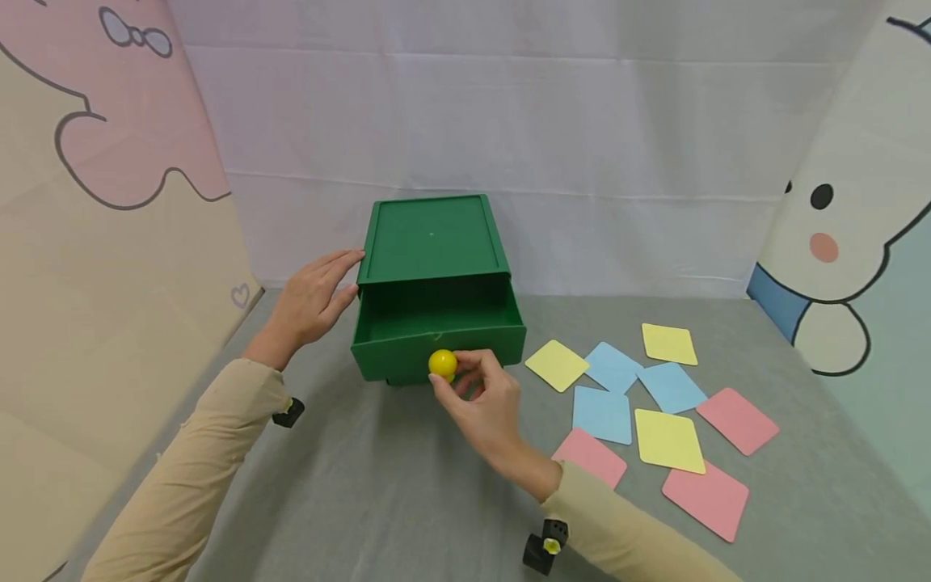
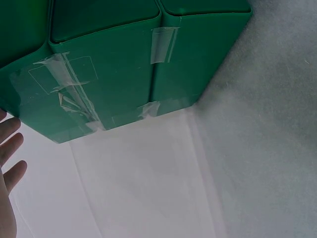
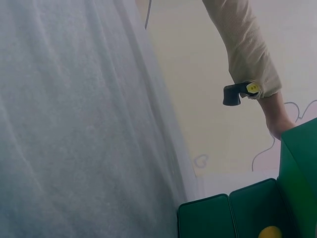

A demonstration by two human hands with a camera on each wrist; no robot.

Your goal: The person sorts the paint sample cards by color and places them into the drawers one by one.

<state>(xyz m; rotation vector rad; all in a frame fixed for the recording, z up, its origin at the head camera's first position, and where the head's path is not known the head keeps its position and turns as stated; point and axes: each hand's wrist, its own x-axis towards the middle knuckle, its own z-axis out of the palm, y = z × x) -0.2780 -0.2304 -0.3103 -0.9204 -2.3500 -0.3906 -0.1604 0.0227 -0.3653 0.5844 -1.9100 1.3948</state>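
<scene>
A green box (image 1: 432,238) stands on the grey table, its drawer (image 1: 439,339) pulled out toward me and empty inside. My right hand (image 1: 480,400) pinches the yellow round knob (image 1: 443,364) on the drawer front with thumb and fingers. My left hand (image 1: 313,299) lies flat with straight fingers against the box's left side. The left wrist view has the taped green box wall (image 2: 119,69) and my fingertips (image 2: 12,148) at the left edge. The right wrist view catches the green drawer (image 3: 237,215), a bit of the knob (image 3: 270,232) and my other sleeve (image 3: 242,44).
Several coloured cards lie scattered on the table to the right: yellow (image 1: 556,364), blue (image 1: 602,414) and pink (image 1: 709,498). A white cloth backdrop hangs behind the box. Cartoon-printed panels close in the left (image 1: 94,242) and right (image 1: 858,210) sides.
</scene>
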